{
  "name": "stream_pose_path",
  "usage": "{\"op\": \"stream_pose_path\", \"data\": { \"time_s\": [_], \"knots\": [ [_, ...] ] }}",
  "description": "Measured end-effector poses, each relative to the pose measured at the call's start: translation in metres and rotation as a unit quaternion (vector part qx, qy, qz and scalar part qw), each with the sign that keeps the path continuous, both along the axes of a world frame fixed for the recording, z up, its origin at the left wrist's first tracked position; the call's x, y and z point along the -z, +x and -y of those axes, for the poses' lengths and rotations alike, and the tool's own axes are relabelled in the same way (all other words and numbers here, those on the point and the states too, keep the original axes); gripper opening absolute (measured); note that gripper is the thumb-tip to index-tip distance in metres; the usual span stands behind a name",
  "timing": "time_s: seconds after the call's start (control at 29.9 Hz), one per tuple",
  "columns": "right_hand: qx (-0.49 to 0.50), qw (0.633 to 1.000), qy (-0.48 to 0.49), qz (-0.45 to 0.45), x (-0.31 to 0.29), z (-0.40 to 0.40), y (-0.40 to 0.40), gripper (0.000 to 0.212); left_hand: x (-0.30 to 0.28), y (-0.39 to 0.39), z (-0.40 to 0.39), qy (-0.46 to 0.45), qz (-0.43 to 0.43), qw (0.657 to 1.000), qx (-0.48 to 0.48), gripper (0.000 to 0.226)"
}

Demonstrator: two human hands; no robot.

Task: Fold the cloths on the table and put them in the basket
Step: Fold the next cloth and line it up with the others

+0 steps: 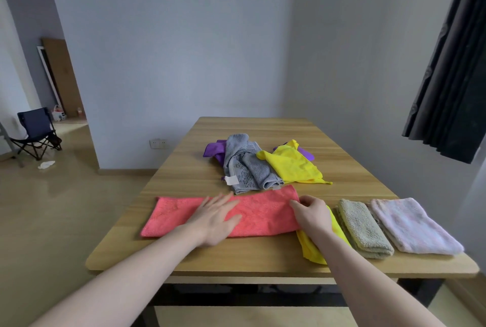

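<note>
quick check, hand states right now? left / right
Left hand: open, palm flat, pressing on the pink cloth.
Right hand: closed, fingers curled on the pink cloth's right end.

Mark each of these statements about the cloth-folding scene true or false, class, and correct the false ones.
1. The left hand lies flat on the pink cloth. True.
2. The right hand is lifted clear of the table. False: its fingers pinch the pink cloth's right end.
3. A grey cloth lies unfolded in the pile beyond the pink one. True.
4. The folded green cloth sits left of the pink cloth. False: it lies to the right, beside a folded pale pink cloth.
5. A basket stands on the table. False: none is in view.
</note>
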State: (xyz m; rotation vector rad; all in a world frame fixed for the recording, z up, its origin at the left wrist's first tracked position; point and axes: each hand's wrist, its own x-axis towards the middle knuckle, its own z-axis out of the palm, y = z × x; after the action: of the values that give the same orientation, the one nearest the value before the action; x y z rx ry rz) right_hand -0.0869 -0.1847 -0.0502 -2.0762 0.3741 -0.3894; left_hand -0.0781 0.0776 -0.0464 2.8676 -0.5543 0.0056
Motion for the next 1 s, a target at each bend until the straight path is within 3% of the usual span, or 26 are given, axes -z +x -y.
{"op": "stream_pose_path", "data": {
  "time_s": [0.23, 0.37, 0.57, 1.0],
  "knots": [
    [0.022, 0.998, 0.053, 0.003, 0.000, 0.002, 0.004, 0.013, 0.019, -0.003, -0.091, -0.035, 0.040, 0.988, -0.145, 0.062],
    [0.040, 0.995, 0.088, 0.014, 0.000, 0.006, 0.004, 0.012, 0.028, -0.011, -0.100, -0.110, 0.053, 0.976, -0.182, 0.058],
    [0.060, 0.991, 0.122, 0.020, -0.001, 0.007, 0.003, 0.013, 0.027, -0.010, -0.099, -0.152, 0.050, 0.967, -0.200, 0.054],
    [0.067, 0.993, 0.089, -0.035, -0.047, 0.013, 0.006, 0.010, 0.025, -0.011, -0.101, -0.115, 0.054, 0.976, -0.178, 0.063]
  ]
}}
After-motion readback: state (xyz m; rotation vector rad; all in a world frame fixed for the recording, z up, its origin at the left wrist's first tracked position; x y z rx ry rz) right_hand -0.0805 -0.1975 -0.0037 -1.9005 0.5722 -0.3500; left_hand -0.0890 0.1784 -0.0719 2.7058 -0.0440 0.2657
